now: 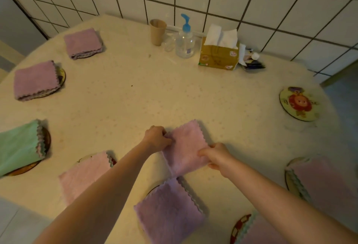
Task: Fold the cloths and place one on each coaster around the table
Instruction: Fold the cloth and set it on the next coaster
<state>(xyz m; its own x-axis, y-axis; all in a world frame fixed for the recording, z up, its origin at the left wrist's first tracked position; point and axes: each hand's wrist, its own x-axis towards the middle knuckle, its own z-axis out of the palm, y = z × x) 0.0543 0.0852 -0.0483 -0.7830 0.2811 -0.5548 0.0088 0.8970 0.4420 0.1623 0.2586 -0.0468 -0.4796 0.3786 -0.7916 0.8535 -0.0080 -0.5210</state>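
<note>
Item: pink cloth (187,147), folded, lying mid-table (135,98). Left hand (157,138) pinches its left edge; right hand (217,157) pinches its near-right edge; each grip clamped. Advice: square the scalloped edges, press flat, then carry to the bare coaster (299,104), far right.

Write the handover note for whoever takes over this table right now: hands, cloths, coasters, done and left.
Left hand pinches the left edge of the pink cloth lying mid-table; right hand pinches its right edge. The cloth is folded and still on the table, not on a coaster.
Done: seven coasters around the left and near edges carry folded cloths, among them the green cloth.
Left: one bare coaster at the far right. Finish the pink cloth and set it there.
</note>
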